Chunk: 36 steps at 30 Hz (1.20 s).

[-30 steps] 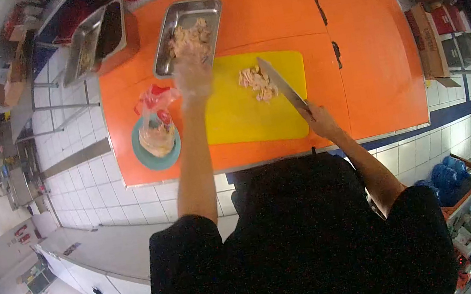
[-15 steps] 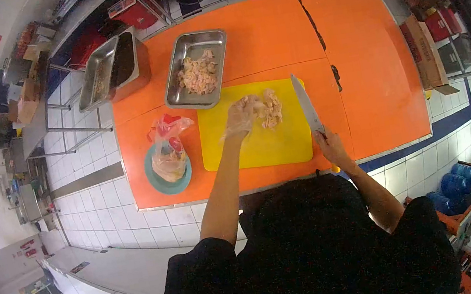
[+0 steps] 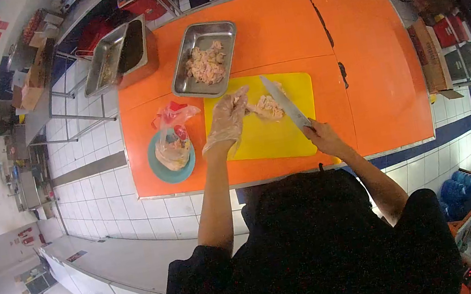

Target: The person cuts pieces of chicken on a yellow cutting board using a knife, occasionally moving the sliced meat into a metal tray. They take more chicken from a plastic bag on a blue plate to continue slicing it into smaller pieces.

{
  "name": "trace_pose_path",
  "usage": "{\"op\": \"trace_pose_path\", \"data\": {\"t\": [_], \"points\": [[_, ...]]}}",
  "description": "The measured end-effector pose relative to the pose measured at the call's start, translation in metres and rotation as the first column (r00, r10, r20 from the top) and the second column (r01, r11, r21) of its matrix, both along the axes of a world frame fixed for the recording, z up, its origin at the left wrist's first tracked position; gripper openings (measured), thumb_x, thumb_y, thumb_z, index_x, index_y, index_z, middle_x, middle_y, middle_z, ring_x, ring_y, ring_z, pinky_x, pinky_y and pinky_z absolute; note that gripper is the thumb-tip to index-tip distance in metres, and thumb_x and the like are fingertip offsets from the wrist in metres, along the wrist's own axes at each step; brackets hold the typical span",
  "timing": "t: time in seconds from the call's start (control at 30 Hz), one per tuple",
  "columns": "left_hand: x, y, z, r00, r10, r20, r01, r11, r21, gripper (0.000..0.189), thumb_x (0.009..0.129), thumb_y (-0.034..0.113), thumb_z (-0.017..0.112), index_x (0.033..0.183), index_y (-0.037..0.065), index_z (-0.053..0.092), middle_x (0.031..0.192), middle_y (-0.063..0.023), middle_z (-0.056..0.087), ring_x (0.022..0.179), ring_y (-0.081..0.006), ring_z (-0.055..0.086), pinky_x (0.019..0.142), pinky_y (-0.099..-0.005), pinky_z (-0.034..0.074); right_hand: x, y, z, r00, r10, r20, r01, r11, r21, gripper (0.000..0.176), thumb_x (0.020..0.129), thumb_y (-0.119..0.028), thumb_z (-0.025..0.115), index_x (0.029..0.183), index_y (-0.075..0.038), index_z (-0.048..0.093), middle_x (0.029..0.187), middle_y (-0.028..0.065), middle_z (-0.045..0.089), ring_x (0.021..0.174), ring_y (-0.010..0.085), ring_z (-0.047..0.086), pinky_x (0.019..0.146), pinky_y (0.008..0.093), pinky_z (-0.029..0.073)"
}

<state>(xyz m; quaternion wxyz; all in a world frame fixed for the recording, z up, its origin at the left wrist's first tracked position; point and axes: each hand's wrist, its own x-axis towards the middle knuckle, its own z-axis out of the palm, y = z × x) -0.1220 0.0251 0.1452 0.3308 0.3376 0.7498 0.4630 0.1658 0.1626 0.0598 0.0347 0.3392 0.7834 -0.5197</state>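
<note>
My right hand (image 3: 323, 138) is wrapped round the handle of a large kitchen knife (image 3: 285, 101), its blade angled up and left over the raw chicken (image 3: 268, 108). The pale, pinkish meat lies in a small heap on a yellow cutting board (image 3: 272, 144). Left of the heap is my left hand (image 3: 226, 117), in a clear plastic glove, with curled fingers closed at the end of a strip of the meat. Behind the board, a steel tray (image 3: 181, 82) holds cut pieces of similar meat (image 3: 207, 64).
On the orange table (image 3: 379, 81), a teal plate (image 3: 167, 175) carries a plastic bag (image 3: 174, 151) of meat at the left. A deep steel container (image 3: 139, 64) stands at the back left corner. Cardboard boxes (image 3: 431, 57) are beyond the right edge.
The knife has swung left, from beside the board's right edge to over the chicken. My left hand has drawn back leftward from the heap. The whole view has shifted slightly.
</note>
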Motion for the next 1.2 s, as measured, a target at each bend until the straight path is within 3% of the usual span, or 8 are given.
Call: {"op": "trace_pose_path", "data": {"t": [0.2, 0.37, 0.5, 0.7, 0.77, 0.87, 0.97, 1.2], "points": [[0.012, -0.038, -0.047, 0.908, 0.236, 0.347, -0.286, 0.953, 0.100, 0.037, 0.105, 0.030, 0.063, 0.131, 0.004, 0.070, 0.102, -0.0076, 0.073, 0.086, -0.0133, 0.069, 0.081, -0.0324, 0.057, -0.020, -0.011, -0.019, 0.995, 0.062, -0.073, -0.055, 0.993, 0.101, 0.041, 0.107, -0.034, 0.052, 0.128, 0.001, 0.056, 0.084, 0.0272, 0.069, 0.078, 0.0473, 0.070, 0.068, 0.0565, 0.054], [0.029, -0.095, -0.131, 0.925, 0.177, -0.336, -0.258, 0.942, -0.216, 0.034, 0.098, 0.035, 0.070, 0.113, 0.006, 0.078, 0.087, -0.0161, 0.076, 0.078, -0.0224, 0.071, 0.070, -0.0402, 0.054, -0.044, -0.020, -0.001, 0.977, 0.179, 0.117, -0.203, 0.951, 0.233, 0.036, 0.108, -0.035, 0.048, 0.120, -0.003, 0.056, 0.082, 0.0267, 0.069, 0.076, 0.0484, 0.069, 0.068, 0.0605, 0.054], [0.035, -0.109, -0.139, 0.863, 0.259, -0.433, -0.334, 0.937, -0.105, 0.023, 0.093, 0.022, 0.070, 0.104, 0.002, 0.077, 0.087, -0.0212, 0.073, 0.081, -0.0353, 0.072, 0.072, -0.0425, 0.055, -0.063, -0.034, 0.009, 0.900, 0.338, 0.275, -0.428, 0.806, 0.408, 0.034, 0.108, -0.036, 0.046, 0.120, -0.006, 0.055, 0.078, 0.0239, 0.069, 0.072, 0.0460, 0.070, 0.065, 0.0609, 0.055], [0.026, -0.124, -0.107, 0.945, 0.134, -0.298, -0.256, 0.870, -0.421, 0.027, 0.091, 0.025, 0.073, 0.107, 0.004, 0.077, 0.092, -0.0182, 0.075, 0.086, -0.0349, 0.072, 0.076, -0.0461, 0.055, -0.072, -0.039, -0.001, 0.882, 0.354, 0.311, -0.464, 0.764, 0.448, 0.030, 0.106, -0.031, 0.049, 0.122, -0.007, 0.055, 0.074, 0.0205, 0.069, 0.069, 0.0441, 0.070, 0.063, 0.0606, 0.055], [0.030, -0.127, -0.105, 0.692, 0.132, -0.709, -0.367, 0.911, -0.188, 0.026, 0.090, 0.019, 0.072, 0.111, 0.005, 0.075, 0.098, -0.0189, 0.073, 0.091, -0.0367, 0.070, 0.080, -0.0482, 0.055, -0.073, -0.037, 0.003, 0.870, 0.382, 0.313, -0.488, 0.764, 0.422, 0.030, 0.106, -0.030, 0.049, 0.122, -0.006, 0.054, 0.074, 0.0208, 0.069, 0.069, 0.0442, 0.070, 0.063, 0.0604, 0.055], [0.027, -0.089, -0.108, 0.691, 0.337, -0.639, -0.342, 0.932, 0.121, 0.023, 0.089, 0.017, 0.070, 0.111, 0.010, 0.074, 0.088, -0.0228, 0.066, 0.084, -0.0408, 0.067, 0.073, -0.0506, 0.054, -0.075, -0.037, 0.000, 0.859, 0.406, 0.312, -0.509, 0.744, 0.432, 0.029, 0.106, -0.028, 0.049, 0.121, -0.004, 0.054, 0.073, 0.0210, 0.069, 0.066, 0.0443, 0.069, 0.062, 0.0594, 0.055], [0.026, -0.051, -0.115, 0.821, 0.198, -0.535, -0.303, 0.946, -0.114, 0.026, 0.089, 0.015, 0.069, 0.114, 0.009, 0.074, 0.095, -0.0213, 0.069, 0.089, -0.0409, 0.068, 0.080, -0.0498, 0.054, -0.077, -0.041, -0.011, 0.838, 0.414, 0.357, -0.541, 0.717, 0.439, 0.026, 0.104, -0.024, 0.051, 0.120, -0.002, 0.053, 0.072, 0.0212, 0.068, 0.065, 0.0443, 0.069, 0.061, 0.0582, 0.055], [0.036, -0.047, -0.148, 0.808, 0.301, -0.506, -0.372, 0.927, -0.042, 0.023, 0.091, 0.018, 0.069, 0.112, 0.010, 0.074, 0.089, -0.0217, 0.068, 0.087, -0.0422, 0.067, 0.076, -0.0516, 0.052, -0.127, -0.044, -0.068, 0.899, 0.404, 0.172, -0.422, 0.690, 0.588, 0.029, 0.094, -0.014, 0.057, 0.119, -0.001, 0.050, 0.074, 0.0231, 0.069, 0.075, 0.0451, 0.072, 0.064, 0.0587, 0.057]]}}
